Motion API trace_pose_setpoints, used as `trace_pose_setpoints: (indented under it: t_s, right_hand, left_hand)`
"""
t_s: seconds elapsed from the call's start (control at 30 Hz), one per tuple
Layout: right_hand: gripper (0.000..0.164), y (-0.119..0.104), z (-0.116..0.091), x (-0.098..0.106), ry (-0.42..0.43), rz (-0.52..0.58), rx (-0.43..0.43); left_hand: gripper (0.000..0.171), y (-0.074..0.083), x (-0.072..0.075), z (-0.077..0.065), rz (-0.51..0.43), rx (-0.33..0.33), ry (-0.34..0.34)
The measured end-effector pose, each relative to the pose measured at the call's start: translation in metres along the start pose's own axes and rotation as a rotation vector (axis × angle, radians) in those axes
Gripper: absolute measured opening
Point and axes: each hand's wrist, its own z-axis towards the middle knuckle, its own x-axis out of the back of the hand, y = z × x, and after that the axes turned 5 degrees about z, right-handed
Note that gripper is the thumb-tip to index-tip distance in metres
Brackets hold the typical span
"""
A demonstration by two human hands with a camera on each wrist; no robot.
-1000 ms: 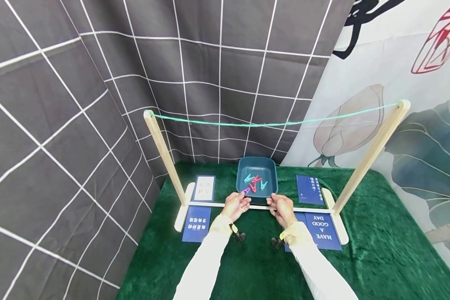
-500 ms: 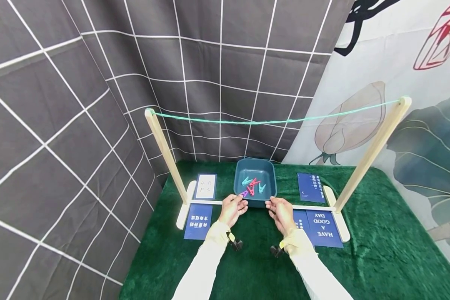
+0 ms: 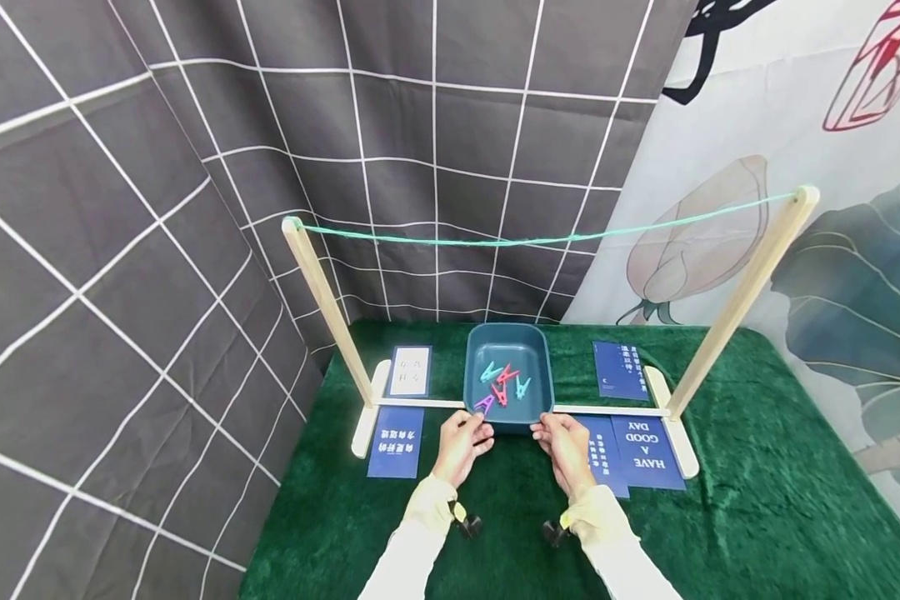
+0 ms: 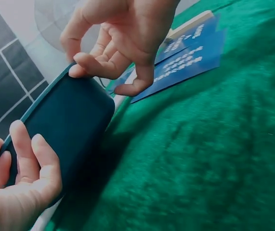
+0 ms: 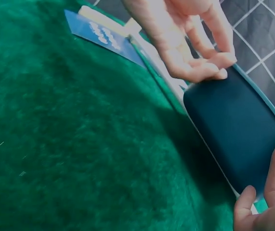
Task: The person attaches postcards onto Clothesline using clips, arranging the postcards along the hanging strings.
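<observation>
A dark teal plastic bin [image 3: 512, 342] is in the middle of the head view, over the frame's crossbar. Inside lie several clothespins: red [image 3: 506, 375], turquoise [image 3: 522, 387] and one purple [image 3: 485, 405] near the front left corner. My left hand [image 3: 461, 443] pinches the rim at the near left corner between thumb and fingers. At the near right corner my right hand [image 3: 566, 447] pinches the rim the same way. Both wrist views show the bin's outer wall [image 4: 70, 125] and its shadow on the green cloth below.
A wooden frame has left [image 3: 328, 308] and right [image 3: 742, 304] posts, a crossbar [image 3: 607, 409] and a turquoise string [image 3: 495, 243] across the top. Blue cards [image 3: 395, 442] lie left and right on the green cloth [image 3: 510, 558]. A grey checked curtain [image 3: 397, 125] hangs behind.
Both hands have drawn the bin towards me, so that it now covers the middle of the crossbar. The clothespins moved along inside it. The grip looks the same.
</observation>
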Motion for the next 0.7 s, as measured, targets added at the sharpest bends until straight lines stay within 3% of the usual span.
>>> trace_pose_setpoints:
  t_s: [0.17, 0.37, 0.5, 0.6, 0.7]
  right_hand:
    - [0.017, 0.021, -0.002, 0.027, -0.068, -0.017, -0.006]
    - [0.015, 0.032, -0.018, 0.033, 0.053, -0.139, -0.064]
    - [0.011, 0.037, -0.028, 0.034, 0.114, -0.212, -0.074]
    - [0.009, 0.035, -0.037, 0.036, 0.087, -0.234, -0.073]
    - [0.009, 0.024, -0.052, 0.035, 0.017, -0.231, -0.058]
  left_hand:
    - [0.018, -0.005, 0.008, -0.019, 0.072, 0.002, -0.003]
    - [0.016, -0.008, 0.02, -0.037, 0.229, 0.017, -0.008]
    - [0.031, -0.008, 0.023, -0.045, 0.31, -0.001, 0.009]
    - [0.045, -0.009, 0.023, -0.052, 0.381, -0.047, 0.034]
    - [0.045, -0.01, 0.023, -0.06, 0.472, -0.081, 0.076]
